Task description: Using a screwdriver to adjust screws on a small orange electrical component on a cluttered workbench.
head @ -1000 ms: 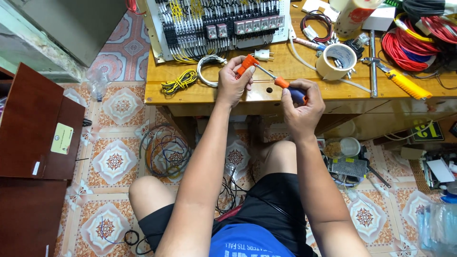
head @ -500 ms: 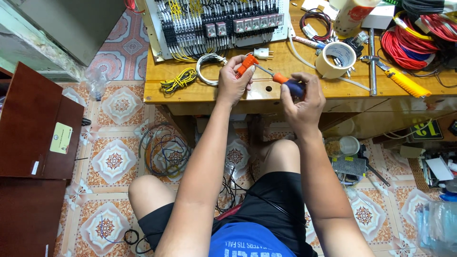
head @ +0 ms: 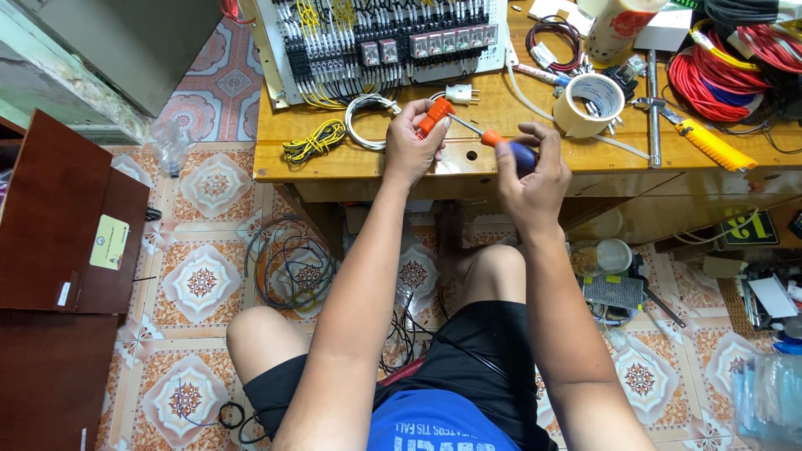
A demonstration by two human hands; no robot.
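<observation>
My left hand is closed around a small orange part above the wooden table. My right hand grips a screwdriver by its orange and blue handle. The thin metal shaft runs up and to the left, and its tip meets the orange part. Both hands hover over the table's front edge, just below a white plug.
A wired control panel lies at the back of the table, with a white wire coil and a yellow wire bundle near it. To the right are a tape roll, red cable coils and a yellow-handled tool. Loose wires lie on the tiled floor.
My right hand has shifted the screwdriver handle slightly; both hands stay in the same place with the tip still at the orange part.
</observation>
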